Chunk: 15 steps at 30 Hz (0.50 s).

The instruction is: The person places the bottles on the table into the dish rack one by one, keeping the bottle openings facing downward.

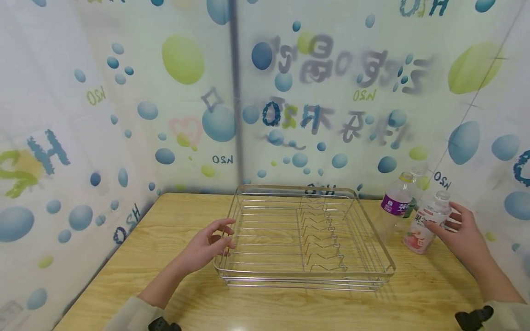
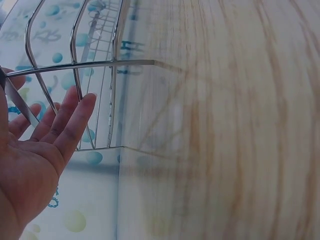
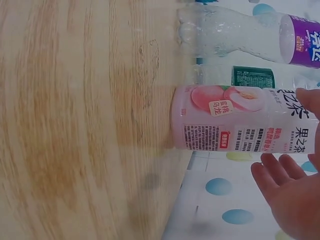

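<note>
A wire dish rack [image 1: 306, 274] stands on the wooden table. At its left side is my left hand [image 1: 209, 243], fingers loosely spread beside the rim. The left wrist view shows the rack's bars [image 2: 75, 45] with my left fingers [image 2: 75, 125] extended at them, palm showing. Over to the right, a peach tea bottle [image 1: 422, 232] with a pink and white label stands on the table. My right hand [image 1: 465, 232] is around its upper part, thumb over the label and fingers on the far right side. In the right wrist view the fingertips [image 3: 265, 170] lie just off the bottle's side.
Behind the tea bottle stand a clear bottle with a purple label [image 1: 395, 204] and a clear bottle with a green label [image 3: 252, 76]. The rack has a row of bent wire dividers [image 1: 327, 234]. A patterned curtain [image 1: 290, 92] surrounds the wooden table [image 1: 265, 310].
</note>
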Each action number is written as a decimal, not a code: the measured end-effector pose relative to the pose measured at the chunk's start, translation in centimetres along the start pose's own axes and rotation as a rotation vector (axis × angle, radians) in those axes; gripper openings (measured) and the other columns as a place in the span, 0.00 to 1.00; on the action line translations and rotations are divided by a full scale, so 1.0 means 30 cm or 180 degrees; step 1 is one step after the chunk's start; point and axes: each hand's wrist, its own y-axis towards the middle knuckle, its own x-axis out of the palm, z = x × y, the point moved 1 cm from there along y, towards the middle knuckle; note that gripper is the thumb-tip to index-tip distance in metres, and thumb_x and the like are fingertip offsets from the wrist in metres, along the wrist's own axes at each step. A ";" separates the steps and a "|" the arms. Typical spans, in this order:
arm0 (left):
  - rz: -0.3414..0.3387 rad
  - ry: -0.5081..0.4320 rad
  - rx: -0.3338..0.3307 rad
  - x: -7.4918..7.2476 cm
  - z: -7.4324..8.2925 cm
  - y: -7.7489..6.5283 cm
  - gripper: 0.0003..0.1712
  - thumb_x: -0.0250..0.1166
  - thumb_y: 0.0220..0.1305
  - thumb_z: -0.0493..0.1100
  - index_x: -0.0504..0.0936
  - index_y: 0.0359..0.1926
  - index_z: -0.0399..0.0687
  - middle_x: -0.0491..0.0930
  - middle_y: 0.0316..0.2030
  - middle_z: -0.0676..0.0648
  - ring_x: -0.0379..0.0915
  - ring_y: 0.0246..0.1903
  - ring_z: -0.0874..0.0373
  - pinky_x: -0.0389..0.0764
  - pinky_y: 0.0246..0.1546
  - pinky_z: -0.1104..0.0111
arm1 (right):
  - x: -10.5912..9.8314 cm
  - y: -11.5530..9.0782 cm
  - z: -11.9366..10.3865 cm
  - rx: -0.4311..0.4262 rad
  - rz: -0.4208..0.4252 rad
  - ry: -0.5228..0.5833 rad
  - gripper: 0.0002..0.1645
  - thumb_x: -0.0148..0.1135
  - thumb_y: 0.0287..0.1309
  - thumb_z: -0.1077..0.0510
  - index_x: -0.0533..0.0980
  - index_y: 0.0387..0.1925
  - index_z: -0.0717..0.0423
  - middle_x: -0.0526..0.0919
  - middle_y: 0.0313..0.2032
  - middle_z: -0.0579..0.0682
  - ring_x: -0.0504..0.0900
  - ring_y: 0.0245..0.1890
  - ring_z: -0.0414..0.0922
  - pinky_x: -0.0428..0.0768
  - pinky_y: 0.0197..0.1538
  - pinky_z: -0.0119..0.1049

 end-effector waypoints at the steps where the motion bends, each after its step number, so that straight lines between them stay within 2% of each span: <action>1: -0.0004 -0.0008 -0.0003 0.000 -0.001 0.000 0.31 0.60 0.84 0.41 0.66 0.81 0.42 0.70 0.64 0.26 0.86 0.54 0.37 0.92 0.48 0.61 | 0.002 0.002 0.000 -0.0020 -0.0005 -0.0011 0.64 0.60 0.81 0.40 0.29 0.86 0.65 0.42 0.79 0.87 0.57 0.71 0.90 0.70 0.61 0.85; 7: 0.0000 0.0009 -0.0013 0.001 -0.001 0.002 0.31 0.60 0.84 0.41 0.66 0.81 0.43 0.70 0.64 0.26 0.85 0.54 0.35 0.92 0.48 0.62 | 0.006 0.003 -0.007 -0.0103 -0.0008 -0.0142 0.61 0.58 0.83 0.43 0.29 0.86 0.68 0.48 0.77 0.89 0.61 0.69 0.89 0.74 0.59 0.81; 8: 0.0004 0.0026 -0.0014 0.001 -0.001 0.002 0.31 0.60 0.84 0.41 0.66 0.81 0.43 0.70 0.64 0.26 0.85 0.54 0.36 0.92 0.48 0.62 | 0.006 0.003 -0.007 -0.0107 0.0009 -0.0163 0.61 0.58 0.83 0.43 0.29 0.86 0.68 0.49 0.76 0.89 0.62 0.68 0.88 0.81 0.56 0.76; 9: 0.0000 0.0029 -0.0003 0.001 -0.001 0.003 0.31 0.59 0.83 0.41 0.66 0.81 0.42 0.70 0.64 0.25 0.86 0.54 0.36 0.92 0.48 0.62 | 0.005 0.002 -0.007 -0.0118 0.0029 -0.0171 0.60 0.58 0.83 0.43 0.30 0.86 0.68 0.50 0.76 0.88 0.63 0.68 0.87 0.88 0.52 0.67; 10: 0.0004 0.0035 -0.0003 0.001 -0.001 0.004 0.31 0.59 0.83 0.40 0.66 0.81 0.42 0.70 0.64 0.25 0.86 0.54 0.37 0.92 0.48 0.62 | 0.004 0.000 -0.007 -0.0119 0.0049 -0.0158 0.60 0.58 0.83 0.44 0.31 0.86 0.67 0.51 0.76 0.88 0.62 0.68 0.87 0.92 0.47 0.54; 11: 0.0007 0.0036 -0.0004 0.001 -0.001 0.005 0.31 0.59 0.83 0.40 0.66 0.81 0.43 0.70 0.64 0.25 0.86 0.53 0.38 0.92 0.48 0.62 | 0.003 -0.003 -0.009 -0.0127 0.0082 -0.0161 0.60 0.59 0.83 0.44 0.31 0.86 0.67 0.52 0.76 0.87 0.63 0.67 0.86 0.92 0.41 0.42; 13: 0.0007 0.0039 -0.0005 0.001 -0.002 0.005 0.30 0.59 0.84 0.40 0.66 0.81 0.43 0.70 0.64 0.25 0.86 0.53 0.39 0.92 0.48 0.61 | 0.000 -0.011 -0.015 -0.0156 0.0140 -0.0137 0.59 0.59 0.82 0.44 0.33 0.87 0.66 0.53 0.75 0.86 0.63 0.66 0.84 0.79 0.31 0.22; 14: 0.0008 0.0042 -0.0005 0.001 -0.003 0.005 0.30 0.59 0.84 0.40 0.66 0.81 0.43 0.70 0.64 0.25 0.86 0.53 0.39 0.92 0.48 0.61 | -0.002 -0.016 -0.020 -0.0173 0.0168 -0.0116 0.59 0.59 0.82 0.44 0.33 0.87 0.65 0.54 0.75 0.85 0.63 0.66 0.83 0.71 0.30 0.16; 15: 0.0010 0.0041 -0.0005 0.001 -0.003 0.004 0.30 0.59 0.84 0.40 0.66 0.81 0.43 0.70 0.64 0.25 0.86 0.53 0.39 0.92 0.48 0.61 | -0.003 -0.022 -0.027 -0.0199 0.0193 -0.0100 0.59 0.60 0.82 0.44 0.34 0.87 0.64 0.55 0.75 0.85 0.64 0.65 0.82 0.69 0.30 0.15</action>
